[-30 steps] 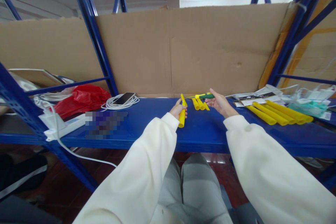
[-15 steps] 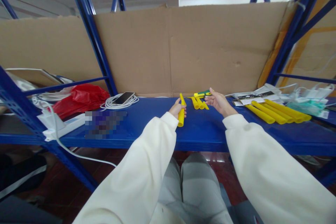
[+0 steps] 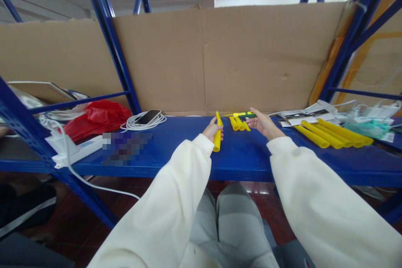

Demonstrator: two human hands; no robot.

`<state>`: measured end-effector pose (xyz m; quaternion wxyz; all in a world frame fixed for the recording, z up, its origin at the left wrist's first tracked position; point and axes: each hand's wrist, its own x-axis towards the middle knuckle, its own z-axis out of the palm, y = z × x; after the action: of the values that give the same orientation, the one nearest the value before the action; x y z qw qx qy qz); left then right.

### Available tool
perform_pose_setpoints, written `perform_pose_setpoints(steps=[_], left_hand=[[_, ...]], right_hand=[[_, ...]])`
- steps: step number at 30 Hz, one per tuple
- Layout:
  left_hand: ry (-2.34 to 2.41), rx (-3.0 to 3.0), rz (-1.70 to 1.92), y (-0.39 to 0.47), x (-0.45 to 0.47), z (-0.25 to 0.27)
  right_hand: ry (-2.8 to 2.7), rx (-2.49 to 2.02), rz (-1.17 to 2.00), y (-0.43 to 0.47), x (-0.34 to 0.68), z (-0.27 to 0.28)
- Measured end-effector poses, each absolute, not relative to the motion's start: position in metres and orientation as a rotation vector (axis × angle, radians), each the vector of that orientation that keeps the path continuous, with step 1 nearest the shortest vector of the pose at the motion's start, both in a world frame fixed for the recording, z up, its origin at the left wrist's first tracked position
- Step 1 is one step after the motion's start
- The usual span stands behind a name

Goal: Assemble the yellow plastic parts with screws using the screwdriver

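My left hand (image 3: 212, 130) is wrapped round a yellow tapered tube (image 3: 217, 140), its narrow end pointing up and its wider end towards me. To the right, my right hand (image 3: 262, 123) grips the end of a screwdriver (image 3: 243, 115) with a yellow and green handle between thumb and fingers. The screwdriver's thin shaft points left towards the tube. Just below it, a few short yellow tube pieces (image 3: 240, 124) lie on the blue shelf (image 3: 182, 134). My hands are apart from each other.
Several long yellow tubes (image 3: 329, 134) lie at the right, by white packaging (image 3: 304, 117). On the left are a phone (image 3: 149, 117) on a coiled white cable (image 3: 128, 125), a red plastic bag (image 3: 97, 119) and a white power strip (image 3: 81, 153). Cardboard (image 3: 251, 58) stands behind.
The screwdriver has turned in my right hand, so its shaft and green handle part show more clearly. My left hand and the yellow tube stay almost still.
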<state>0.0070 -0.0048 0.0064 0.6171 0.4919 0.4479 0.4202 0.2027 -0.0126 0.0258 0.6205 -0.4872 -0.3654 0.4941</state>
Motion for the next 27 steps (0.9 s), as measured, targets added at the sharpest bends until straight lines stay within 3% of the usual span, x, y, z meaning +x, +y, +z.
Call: perform_pose_setpoints(steps=[27], left_hand=[[1.187, 1.362, 1.084, -0.0066, 0.0116, 0.0032]], right_hand=[[-0.85, -1.442, 1.029, -0.0148, 0.2015, 0.0265]])
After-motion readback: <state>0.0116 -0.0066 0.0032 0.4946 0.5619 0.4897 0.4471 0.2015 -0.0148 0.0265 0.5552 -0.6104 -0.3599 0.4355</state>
